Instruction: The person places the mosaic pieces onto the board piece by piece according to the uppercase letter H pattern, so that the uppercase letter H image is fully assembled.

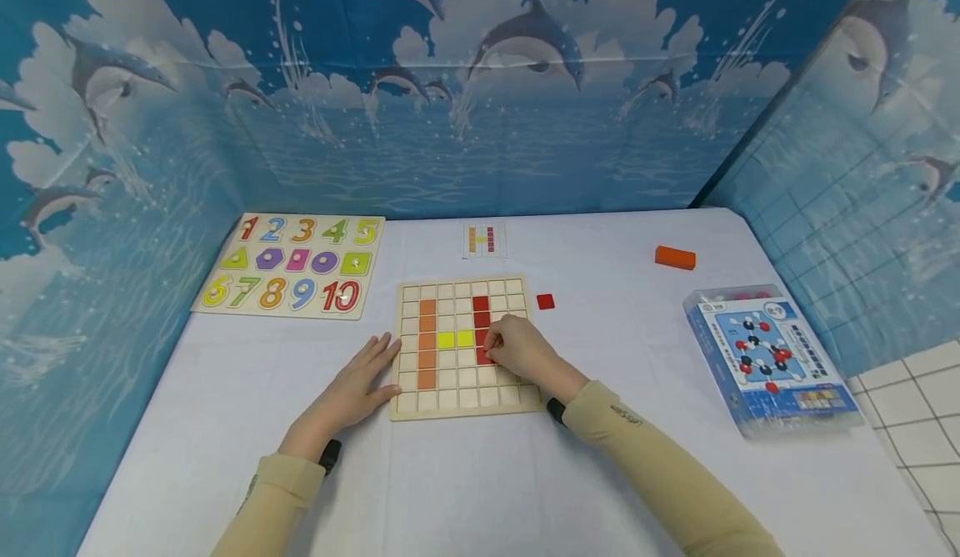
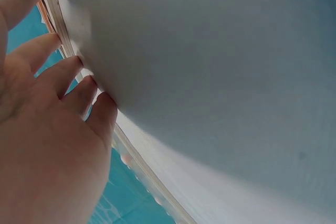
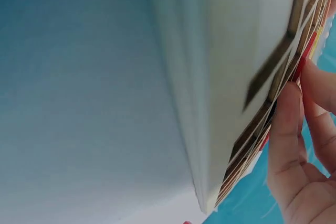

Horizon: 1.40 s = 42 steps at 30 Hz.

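A wooden grid board (image 1: 457, 415) lies on the white cloth. Orange square tiles (image 1: 427, 340) form one column on it, two yellow tiles (image 1: 456, 338) sit side by side in the middle, and a red column (image 1: 481, 311) stands right of them. At the lower part of that column my right hand (image 1: 525, 350) pinches a red tile (image 3: 305, 56) between thumb and fingertips, partly hidden by the fingers. My left hand (image 1: 356, 386), fingers spread, touches the board's left edge. One loose red tile (image 1: 545, 301) lies beyond the board's right side.
Behind the board lies a small pattern card (image 1: 484, 241) with matching colours. A number-and-shape puzzle board (image 1: 288, 267) is at the back left. On the right are an orange block (image 1: 675, 258) and a boxed molecule model set (image 1: 772, 361). Dolphin-print curtains (image 1: 480, 140) border the table.
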Tool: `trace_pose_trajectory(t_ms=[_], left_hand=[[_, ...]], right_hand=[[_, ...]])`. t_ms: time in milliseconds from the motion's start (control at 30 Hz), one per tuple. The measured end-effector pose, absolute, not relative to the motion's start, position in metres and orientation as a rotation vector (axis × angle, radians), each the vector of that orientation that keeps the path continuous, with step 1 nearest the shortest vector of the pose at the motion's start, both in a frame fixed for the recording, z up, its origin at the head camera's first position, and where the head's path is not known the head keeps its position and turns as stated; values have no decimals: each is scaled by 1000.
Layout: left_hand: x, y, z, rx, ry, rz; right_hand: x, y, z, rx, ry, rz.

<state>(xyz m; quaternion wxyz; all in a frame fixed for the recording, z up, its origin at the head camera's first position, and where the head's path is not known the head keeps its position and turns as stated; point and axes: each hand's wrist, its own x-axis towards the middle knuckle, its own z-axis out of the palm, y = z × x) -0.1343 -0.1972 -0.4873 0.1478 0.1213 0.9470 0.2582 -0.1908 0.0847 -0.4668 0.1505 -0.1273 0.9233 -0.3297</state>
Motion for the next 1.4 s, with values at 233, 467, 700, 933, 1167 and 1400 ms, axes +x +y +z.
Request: trace_pose_trajectory(t_ms=[233,467,700,933,1167,1400], left_hand=[[-134,-197,-487,350,2732,749],[-134,-197,-487,340,2726,745],[-135,-198,-486,354,2727,749],[-135,-198,-489,348,2731,737],[-134,-196,-487,339,2727,736],[-133,-195,-485,338,2728,738]], right_hand=[[-190,84,-465,-372,2673,-908],[-192,96,-464,-327,2562,-1027],[-206,122,-459,-258,2584,-1069],[-223,151,-453,-126,2621,-1113],[-238,174,-450,-20,2624,-1149],[-247,182,-457,44,2611,-1155]])
